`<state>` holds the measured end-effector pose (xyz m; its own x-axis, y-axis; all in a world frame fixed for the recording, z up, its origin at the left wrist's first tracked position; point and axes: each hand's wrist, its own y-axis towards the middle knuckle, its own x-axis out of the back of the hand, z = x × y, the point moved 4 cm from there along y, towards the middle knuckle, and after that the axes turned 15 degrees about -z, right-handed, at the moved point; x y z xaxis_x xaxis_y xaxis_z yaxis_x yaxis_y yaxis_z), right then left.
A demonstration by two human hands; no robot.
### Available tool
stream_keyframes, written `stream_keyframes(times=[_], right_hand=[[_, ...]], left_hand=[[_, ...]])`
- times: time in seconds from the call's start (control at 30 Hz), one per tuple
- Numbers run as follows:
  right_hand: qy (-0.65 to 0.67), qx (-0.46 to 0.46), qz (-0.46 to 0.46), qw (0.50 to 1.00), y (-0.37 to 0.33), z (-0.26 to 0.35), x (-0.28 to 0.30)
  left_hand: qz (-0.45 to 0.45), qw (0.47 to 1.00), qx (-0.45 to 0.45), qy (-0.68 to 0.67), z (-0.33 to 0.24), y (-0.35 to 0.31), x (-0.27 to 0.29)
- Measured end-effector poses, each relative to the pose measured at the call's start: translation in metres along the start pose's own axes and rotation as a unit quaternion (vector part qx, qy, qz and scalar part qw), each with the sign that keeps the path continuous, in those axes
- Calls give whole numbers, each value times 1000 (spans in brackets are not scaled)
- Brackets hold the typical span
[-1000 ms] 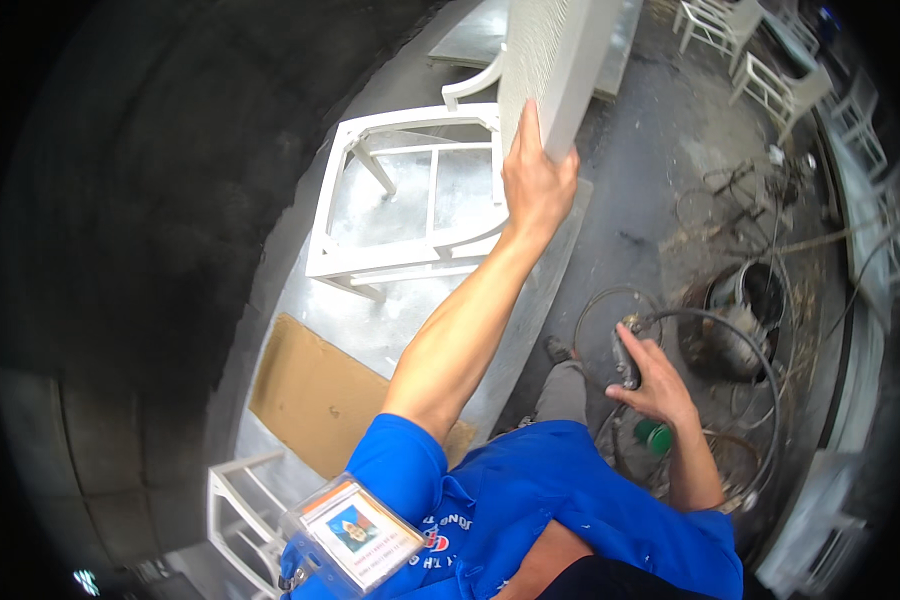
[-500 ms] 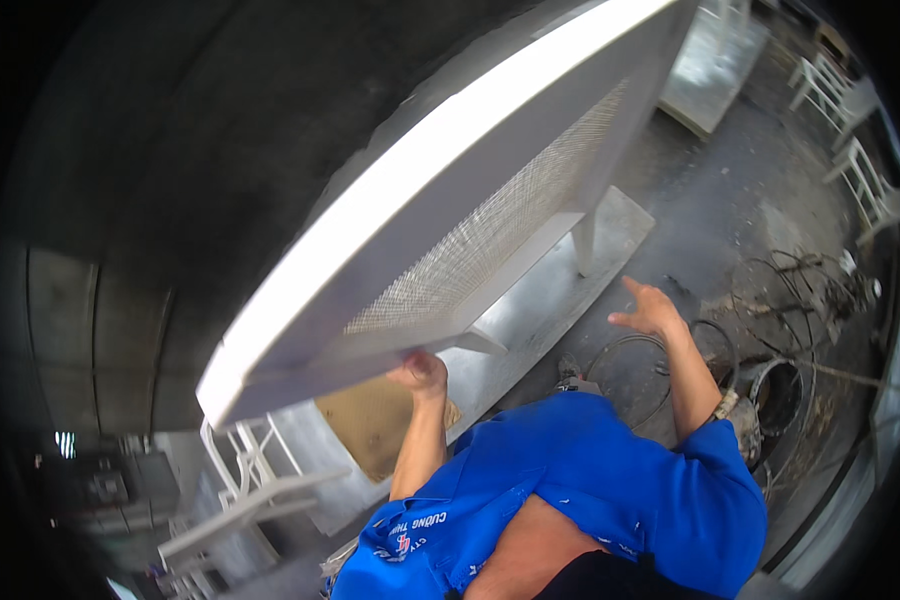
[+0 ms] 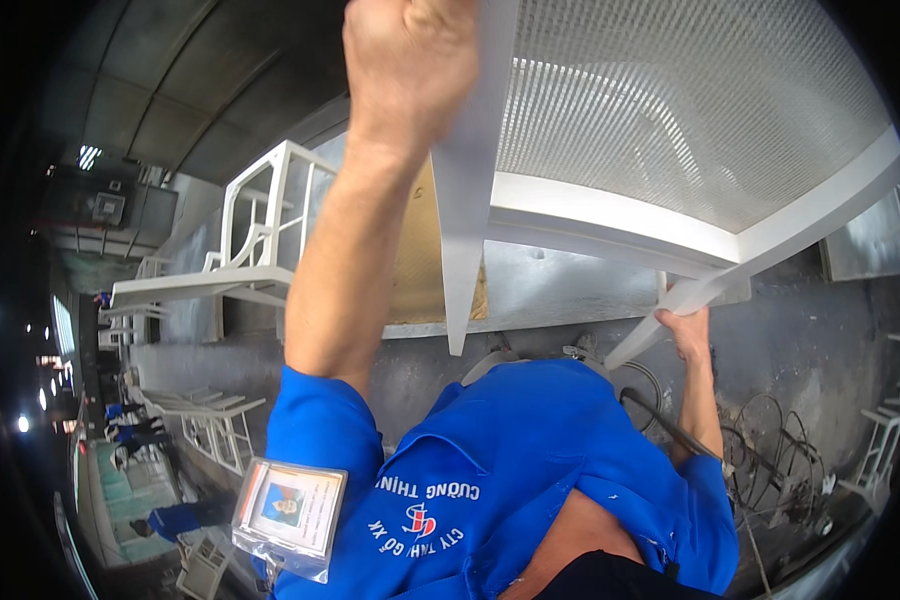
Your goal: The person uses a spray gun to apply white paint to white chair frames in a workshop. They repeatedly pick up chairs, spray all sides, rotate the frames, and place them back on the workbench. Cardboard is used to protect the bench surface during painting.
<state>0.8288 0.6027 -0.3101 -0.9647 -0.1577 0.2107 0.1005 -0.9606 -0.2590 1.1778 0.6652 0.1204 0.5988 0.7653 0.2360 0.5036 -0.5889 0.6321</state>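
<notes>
White mesh panel (image 3: 670, 130), 1, w/ both hands: left (image 3: 410, 60), right (image 3: 688, 328).

Left hand (image 3: 410, 60), right hand (image 3: 688, 330), gripping white mesh frame (image 3: 690, 130)

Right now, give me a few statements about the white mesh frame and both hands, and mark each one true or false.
1. The left hand has a closed grip on an edge of the white metal frame with a mesh panel. True.
2. The right hand hangs free, touching nothing. False: it holds the frame's lower corner bar.
3. The frame lies flat on the grey concrete floor. False: it is held up in front of the person.
4. The person wears a blue work shirt with a clear badge holder clipped on it. True.
5. A white metal rack stands behind the left arm. True.
</notes>
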Motion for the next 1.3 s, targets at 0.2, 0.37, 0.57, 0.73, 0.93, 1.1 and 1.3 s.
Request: stream_keyframes(times=[0.2,0.37,0.57,0.73,0.93,1.1,1.3], right_hand=[[21,102,43,994,-55,114,-5],[69,100,125,985,-111,174,-62],[6,11,122,992,-173,197,-174],[-49,-86,160,982,-194,185,-288],[-140,-136,139,971,-198,165,-356],[-146,-164,134,966,-198,155,-403],[-256,-171,163,937,-162,148,-420]], left_hand=[[-117,992,-30,-27,24,46,88],[-106,993,50,-12,104,130,219],[-82,965,247,-24,291,108,350],[-96,899,419,79,436,60,428],[-74,855,491,148,545,9,456],[-30,830,535,156,626,-29,457],[18,819,565,97,660,-52,447]])
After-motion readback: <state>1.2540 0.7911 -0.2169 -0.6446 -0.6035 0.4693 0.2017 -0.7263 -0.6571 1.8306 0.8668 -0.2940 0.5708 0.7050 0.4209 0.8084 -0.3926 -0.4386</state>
